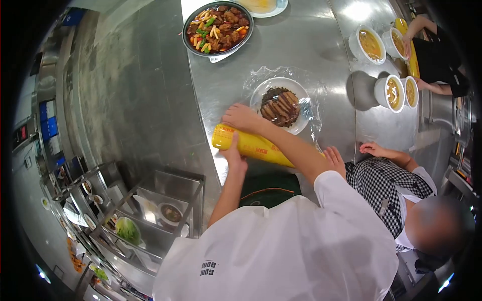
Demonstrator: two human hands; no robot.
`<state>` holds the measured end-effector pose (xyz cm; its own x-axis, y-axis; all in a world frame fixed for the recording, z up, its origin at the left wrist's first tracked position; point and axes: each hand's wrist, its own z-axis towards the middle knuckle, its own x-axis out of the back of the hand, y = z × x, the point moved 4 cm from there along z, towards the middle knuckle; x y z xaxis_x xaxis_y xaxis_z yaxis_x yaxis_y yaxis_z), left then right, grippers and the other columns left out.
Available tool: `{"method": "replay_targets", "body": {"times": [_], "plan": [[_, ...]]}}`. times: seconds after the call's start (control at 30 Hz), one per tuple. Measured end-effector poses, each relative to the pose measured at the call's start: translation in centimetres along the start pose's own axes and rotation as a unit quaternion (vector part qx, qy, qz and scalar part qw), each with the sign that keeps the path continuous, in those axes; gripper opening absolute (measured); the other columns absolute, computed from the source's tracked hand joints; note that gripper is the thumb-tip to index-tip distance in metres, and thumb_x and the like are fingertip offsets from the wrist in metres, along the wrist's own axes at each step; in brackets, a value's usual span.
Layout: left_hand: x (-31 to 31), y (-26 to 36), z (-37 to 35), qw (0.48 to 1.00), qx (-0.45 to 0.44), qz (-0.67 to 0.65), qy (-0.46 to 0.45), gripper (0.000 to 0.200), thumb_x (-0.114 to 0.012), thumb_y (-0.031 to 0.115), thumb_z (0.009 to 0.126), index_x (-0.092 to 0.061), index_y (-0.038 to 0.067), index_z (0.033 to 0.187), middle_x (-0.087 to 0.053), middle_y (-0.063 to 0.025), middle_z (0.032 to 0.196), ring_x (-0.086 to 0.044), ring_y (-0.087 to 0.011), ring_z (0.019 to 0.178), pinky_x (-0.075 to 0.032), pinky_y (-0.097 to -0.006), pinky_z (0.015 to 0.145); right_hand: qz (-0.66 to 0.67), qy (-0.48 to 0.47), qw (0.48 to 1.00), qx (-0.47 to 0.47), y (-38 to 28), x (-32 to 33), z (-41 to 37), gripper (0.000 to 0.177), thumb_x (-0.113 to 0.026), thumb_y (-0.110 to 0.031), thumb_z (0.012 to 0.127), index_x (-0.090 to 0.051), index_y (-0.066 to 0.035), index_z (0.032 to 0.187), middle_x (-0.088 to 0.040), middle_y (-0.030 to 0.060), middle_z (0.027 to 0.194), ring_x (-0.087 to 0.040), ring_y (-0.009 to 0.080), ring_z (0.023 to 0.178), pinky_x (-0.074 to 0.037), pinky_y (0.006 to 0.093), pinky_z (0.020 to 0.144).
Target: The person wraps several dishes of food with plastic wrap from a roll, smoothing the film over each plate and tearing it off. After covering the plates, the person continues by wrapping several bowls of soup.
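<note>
My left hand (234, 153) is closed around the left end of a yellow roll (256, 148) at the table's near edge. My right arm crosses over this roll. Just above the roll's left end, my right hand (243, 118) has its fingers curled and pressed together; what they hold is too small to tell. Beyond the roll, a white plate (303, 103) bears sliced meat (283, 108) on dark chopped food. Clear film (317, 98) lies wrinkled over and around the plate.
A dark pan of stew (218, 27) stands at the table's far left. White bowls of soup (370, 45) are on the right. A co-worker in a checked apron (369, 175) has one hand (335, 161) near the roll's right end. Another person's arms (422, 25) reach in at upper right.
</note>
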<state>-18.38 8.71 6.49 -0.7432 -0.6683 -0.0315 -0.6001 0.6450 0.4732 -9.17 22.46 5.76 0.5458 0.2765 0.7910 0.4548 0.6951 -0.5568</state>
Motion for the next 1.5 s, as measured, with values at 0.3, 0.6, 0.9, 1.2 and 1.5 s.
{"method": "replay_targets", "body": {"times": [0.3,0.6,0.9,1.2,1.5], "plan": [[-1.5,-0.8,-0.8,0.973,-0.193,-0.05,0.117,0.084,-0.086,0.006,0.084,-0.031,0.003,0.146,-0.055,-0.016,0.141,-0.06,-0.0306,0.127,-0.052,-0.0422,0.107,-0.035,-0.022,0.999,0.026,-0.2,-1.2,-0.6,0.01,-0.06,-0.026,0.093,-0.065,-0.019,0.098,-0.066,-0.0003,0.093,-0.063,0.0185,0.096,-0.042,0.0355,0.091],[-0.7,-0.5,-1.0,0.972,-0.198,-0.012,0.127,0.081,-0.086,0.007,0.085,-0.031,0.003,0.145,-0.055,-0.0176,0.14,-0.06,-0.0316,0.127,-0.053,-0.043,0.105,-0.089,-0.057,0.994,0.039,-0.9,-1.6,-0.5,0.007,-0.059,-0.021,0.093,-0.063,-0.018,0.097,-0.066,0.0004,0.093,-0.064,0.0185,0.097,-0.041,0.0365,0.094],[-0.8,-0.6,-0.8,0.974,-0.188,0.006,0.124,0.084,-0.086,0.008,0.085,-0.029,0.004,0.147,-0.052,-0.0174,0.144,-0.057,-0.0298,0.13,-0.049,-0.0416,0.109,-0.1,-0.104,0.99,0.006,0.3,-2.0,0.0,0.009,-0.059,-0.023,0.094,-0.066,-0.018,0.096,-0.069,0.0029,0.091,-0.065,0.0216,0.099,-0.041,0.0378,0.096],[0.8,-1.8,-0.1,0.974,-0.214,-0.065,0.035,0.106,-0.086,0.01,0.085,-0.012,0.008,0.161,-0.037,-0.0181,0.158,-0.042,-0.0303,0.143,-0.034,-0.0459,0.121,0.043,0.135,0.988,-0.069,-0.8,6.7,-5.2,0.017,-0.064,-0.013,0.09,-0.067,-0.008,0.107,-0.068,0.0092,0.11,-0.064,0.0294,0.111,-0.046,0.0437,0.104],[5.4,9.8,5.1,0.841,-0.392,0.338,-0.158,0.031,-0.068,0.025,0.104,-0.062,0.002,0.124,-0.065,-0.0049,0.114,-0.06,-0.0154,0.112,-0.048,-0.0298,0.096,-0.018,0.289,0.791,-0.54,-12.5,8.7,-31.5,0.04,-0.069,-0.01,0.095,-0.058,0.0,0.132,-0.057,0.0243,0.134,-0.054,0.0441,0.127,-0.042,0.0489,0.112]]}}
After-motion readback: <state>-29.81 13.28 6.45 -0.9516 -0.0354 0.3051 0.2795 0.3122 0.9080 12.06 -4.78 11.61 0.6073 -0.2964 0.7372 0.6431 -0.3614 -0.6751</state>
